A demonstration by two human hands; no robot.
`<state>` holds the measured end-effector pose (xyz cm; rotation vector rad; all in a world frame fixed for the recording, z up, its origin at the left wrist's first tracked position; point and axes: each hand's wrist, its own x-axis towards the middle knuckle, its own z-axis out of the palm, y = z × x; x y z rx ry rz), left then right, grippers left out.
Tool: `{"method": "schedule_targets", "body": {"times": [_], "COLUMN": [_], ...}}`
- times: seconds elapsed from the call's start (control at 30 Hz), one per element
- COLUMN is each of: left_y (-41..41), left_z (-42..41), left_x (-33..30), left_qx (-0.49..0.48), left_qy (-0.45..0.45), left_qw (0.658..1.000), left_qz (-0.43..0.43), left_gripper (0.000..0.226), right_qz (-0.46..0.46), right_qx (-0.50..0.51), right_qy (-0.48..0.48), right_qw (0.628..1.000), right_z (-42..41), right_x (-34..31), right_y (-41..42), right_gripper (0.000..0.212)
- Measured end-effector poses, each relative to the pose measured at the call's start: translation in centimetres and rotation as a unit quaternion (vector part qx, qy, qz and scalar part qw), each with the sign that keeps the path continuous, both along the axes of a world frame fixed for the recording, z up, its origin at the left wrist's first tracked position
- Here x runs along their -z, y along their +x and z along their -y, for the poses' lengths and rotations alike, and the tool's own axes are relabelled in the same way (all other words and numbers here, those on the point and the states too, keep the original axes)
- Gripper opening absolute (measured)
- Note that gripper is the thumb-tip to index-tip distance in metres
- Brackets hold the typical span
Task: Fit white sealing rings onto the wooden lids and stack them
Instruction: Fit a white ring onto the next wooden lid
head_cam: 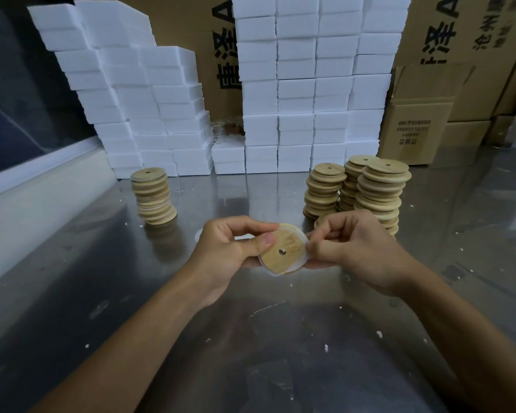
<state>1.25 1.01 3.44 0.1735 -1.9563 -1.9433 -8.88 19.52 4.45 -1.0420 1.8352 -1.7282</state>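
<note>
Head view: you hold the round wooden lid with a centre hole (283, 254) between both hands, above the shiny steel table (102, 293), so the rim stays free for the thin white sealing ring (304, 240), partly seated around it. Your left hand (230, 251) grips the lid, thumb on top. Your right hand (352, 248) pinches the ring at the lid's right edge, fingers curled. Farther left stands the ringed lid stack (154, 196); right, the bare lid stacks (355, 192); behind, white foam blocks (295, 93) and brown cardboard boxes (414, 126).
</note>
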Motion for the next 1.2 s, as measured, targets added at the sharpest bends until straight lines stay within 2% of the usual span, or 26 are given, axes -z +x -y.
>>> {"method": "schedule_targets", "body": {"times": [0.07,0.13,0.2,0.3,0.47,0.57,0.67,0.8,0.97,1.2], "left_y": [0.0,-0.1,-0.1,-0.2,-0.6,-0.8,-0.8,-0.6,-0.7,-0.5], "left_z": [-0.3,-0.4,-0.3,0.0,-0.6,-0.8,-0.7,-0.9,-0.9,-0.8], "left_x": [0.1,0.1,0.2,0.2,0.7,1.0,1.2,1.4,1.1,0.7], "left_qx": [0.012,0.012,-0.003,-0.031,-0.070,-0.073,-0.081,-0.097,-0.101,-0.082], "left_qy": [-0.012,-0.023,-0.018,0.022,0.115,0.141,0.092,-0.022,-0.030,-0.038], "left_qw": [1.000,1.000,1.000,0.999,0.990,0.987,0.992,0.995,0.994,0.995], "left_qz": [0.003,0.004,0.004,-0.009,-0.033,-0.038,-0.035,-0.028,-0.038,-0.046], "left_gripper": [0.012,0.018,0.020,0.011,0.018,0.017,0.009,0.017,0.017,0.018], "right_qz": [-0.059,-0.114,-0.125,-0.067,0.030,0.072,0.040,-0.039,-0.021,-0.083], "right_qx": [0.004,0.029,0.047,0.065,0.115,0.131,0.144,0.155,0.142,0.104], "right_qy": [0.047,0.088,0.087,0.043,-0.031,-0.064,-0.061,-0.024,-0.017,0.029], "right_qw": [0.997,0.989,0.987,0.995,0.992,0.987,0.987,0.987,0.989,0.991], "right_z": [-0.4,-0.5,-0.3,0.3,1.5,1.9,1.9,2.0,1.9,1.3], "right_x": [-0.3,-0.2,-0.2,0.2,1.0,1.2,1.4,1.6,1.5,1.2], "right_y": [-0.1,0.0,0.2,0.7,1.4,1.6,1.4,1.6,1.4,0.6], "right_gripper": [0.025,0.017,0.012,0.009,0.010,0.012,0.010,0.007,0.005,0.016]}}
